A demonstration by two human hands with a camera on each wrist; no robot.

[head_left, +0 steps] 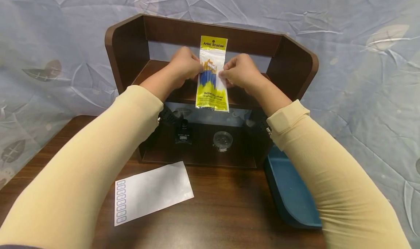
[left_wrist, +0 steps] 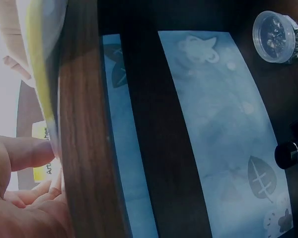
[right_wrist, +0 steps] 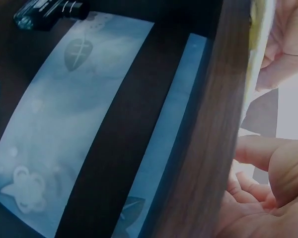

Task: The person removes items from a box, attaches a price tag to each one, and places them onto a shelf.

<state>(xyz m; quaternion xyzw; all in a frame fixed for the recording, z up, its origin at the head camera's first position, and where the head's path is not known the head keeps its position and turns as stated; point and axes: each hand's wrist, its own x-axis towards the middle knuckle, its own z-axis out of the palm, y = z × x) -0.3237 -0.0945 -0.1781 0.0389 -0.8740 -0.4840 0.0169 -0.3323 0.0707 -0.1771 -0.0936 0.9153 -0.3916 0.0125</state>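
Observation:
A flat pack of artist brushes [head_left: 211,76], yellow at top and bottom with blue-handled brushes in its clear middle, is held upright before the upper shelf. My left hand [head_left: 186,65] pinches its left edge between thumb and fingers. On the opposite edge, my right hand [head_left: 242,72] pinches the pack at about the same height. In the left wrist view the left hand [left_wrist: 27,173] grips the pack's edge beside the shelf board. The right wrist view has the right hand [right_wrist: 268,183] at the other edge, the pack seen nearly edge-on.
The brown two-tier shelf [head_left: 210,100] stands on a wooden table [head_left: 213,205]. A dark bottle [head_left: 183,134] and a round clear container [head_left: 222,141] sit on its lower level. White paper [head_left: 154,192] lies in front; a blue tray [head_left: 295,190] is at right.

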